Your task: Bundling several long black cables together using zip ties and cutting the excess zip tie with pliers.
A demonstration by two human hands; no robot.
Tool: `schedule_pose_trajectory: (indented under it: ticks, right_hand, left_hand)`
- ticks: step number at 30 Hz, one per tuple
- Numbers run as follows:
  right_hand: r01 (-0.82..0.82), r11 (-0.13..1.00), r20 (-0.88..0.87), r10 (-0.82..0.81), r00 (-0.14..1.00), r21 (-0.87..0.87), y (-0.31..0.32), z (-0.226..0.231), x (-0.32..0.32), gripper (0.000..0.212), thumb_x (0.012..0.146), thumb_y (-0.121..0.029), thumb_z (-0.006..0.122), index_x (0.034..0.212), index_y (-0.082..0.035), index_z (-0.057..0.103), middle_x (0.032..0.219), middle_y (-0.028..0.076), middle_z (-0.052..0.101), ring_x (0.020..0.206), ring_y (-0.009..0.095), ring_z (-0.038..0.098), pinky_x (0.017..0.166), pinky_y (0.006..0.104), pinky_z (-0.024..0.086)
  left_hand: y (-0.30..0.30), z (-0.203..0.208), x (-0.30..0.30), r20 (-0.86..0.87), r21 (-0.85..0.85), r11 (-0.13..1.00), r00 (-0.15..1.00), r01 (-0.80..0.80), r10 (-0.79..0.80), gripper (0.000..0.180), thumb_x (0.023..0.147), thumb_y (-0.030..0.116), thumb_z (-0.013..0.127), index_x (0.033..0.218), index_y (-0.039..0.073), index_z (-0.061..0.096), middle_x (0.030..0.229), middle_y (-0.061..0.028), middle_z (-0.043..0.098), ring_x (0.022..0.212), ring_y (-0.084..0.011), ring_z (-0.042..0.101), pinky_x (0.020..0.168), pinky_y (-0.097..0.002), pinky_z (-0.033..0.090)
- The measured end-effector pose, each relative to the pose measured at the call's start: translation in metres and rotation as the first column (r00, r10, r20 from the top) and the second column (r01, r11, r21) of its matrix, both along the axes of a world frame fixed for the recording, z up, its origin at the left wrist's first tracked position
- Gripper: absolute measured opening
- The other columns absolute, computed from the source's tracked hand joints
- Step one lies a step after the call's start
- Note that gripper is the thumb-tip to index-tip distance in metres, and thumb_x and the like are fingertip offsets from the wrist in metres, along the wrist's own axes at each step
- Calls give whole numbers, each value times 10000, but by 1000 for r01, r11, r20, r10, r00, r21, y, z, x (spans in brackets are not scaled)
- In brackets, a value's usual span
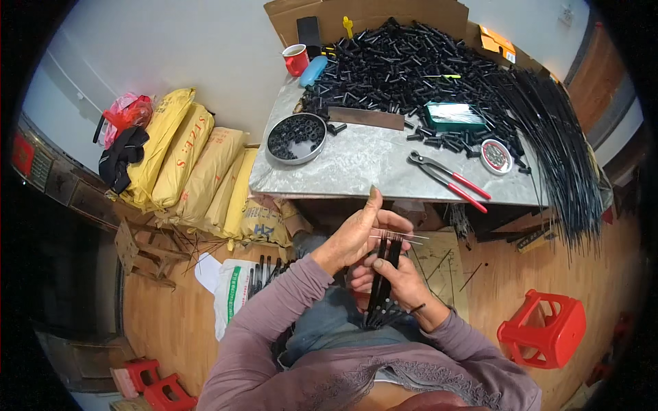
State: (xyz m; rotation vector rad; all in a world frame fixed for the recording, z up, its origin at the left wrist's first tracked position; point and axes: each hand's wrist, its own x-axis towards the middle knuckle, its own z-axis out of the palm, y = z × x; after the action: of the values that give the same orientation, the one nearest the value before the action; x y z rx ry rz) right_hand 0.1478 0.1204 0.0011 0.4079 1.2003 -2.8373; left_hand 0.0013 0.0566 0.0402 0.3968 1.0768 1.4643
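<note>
My right hand (404,282) is closed around a bundle of slim black rods (385,274), held upright over my lap. Its thumb presses on the front, and its fingertips show on the bundle's left side. Thin metal wires (411,240) run crosswise at the bundle's top end. Beside that end is my left hand (356,236), open, thumb raised and fingers stretched behind the wires. The wires' left ends lie close to its palm; whether they touch is unclear. Lower down, the rods fan out over my blue trousers (329,318).
On the table (349,164) lie red-handled pincers (449,181), a round tin (296,139), a green box of wires (454,116) and heaped black tubes (391,61). Long black rods (555,130) overhang its right edge. Yellow sacks (181,154) stand left, a red stool (545,329) right.
</note>
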Motion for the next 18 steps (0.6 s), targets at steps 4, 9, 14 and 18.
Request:
schedule_pose_trajectory:
  ticks: [4, 9, 14, 18]
  right_hand:
    - [67, 996, 77, -62, 995, -62, 25, -10, -10, 242, 969, -162, 498, 1074, 56, 493, 1007, 254, 613, 900, 348, 661, 798, 419, 568]
    - [123, 989, 124, -113, 986, -79, 48, -33, -20, 267, 979, -182, 492, 1069, 65, 538, 1018, 223, 637, 904, 286, 662, 801, 378, 546]
    - [175, 979, 265, -142, 954, -105, 62, -43, -28, 197, 940, -139, 533, 1014, 43, 519, 1025, 260, 616, 942, 361, 644, 841, 444, 529]
    - [166, 982, 282, -134, 950, -93, 74, -47, -31, 145, 914, -72, 528, 1001, 43, 524, 1011, 251, 619, 948, 350, 641, 864, 452, 521]
  left_hand:
    - [45, 16, -96, -478, -25, 998, 877, -59, 40, 538, 968, 460, 462, 1137, -35, 588, 965, -111, 632, 762, -150, 638, 655, -258, 503]
    - [157, 37, -292, -931, 358, 898, -174, -254, 322, 177, 818, 125, 579, 927, 40, 690, 788, -114, 667, 769, -255, 649, 713, -364, 511]
    - [236, 6, -420, -819, 262, 934, -568, -242, 83, 319, 754, 46, 578, 1035, 141, 694, 1097, -114, 637, 1051, -333, 574, 888, -425, 477]
    - [261, 5, -418, -749, -64, 958, -622, -279, -231, 338, 761, -8, 501, 1044, 87, 660, 1160, -172, 600, 1085, -338, 562, 921, -401, 462]
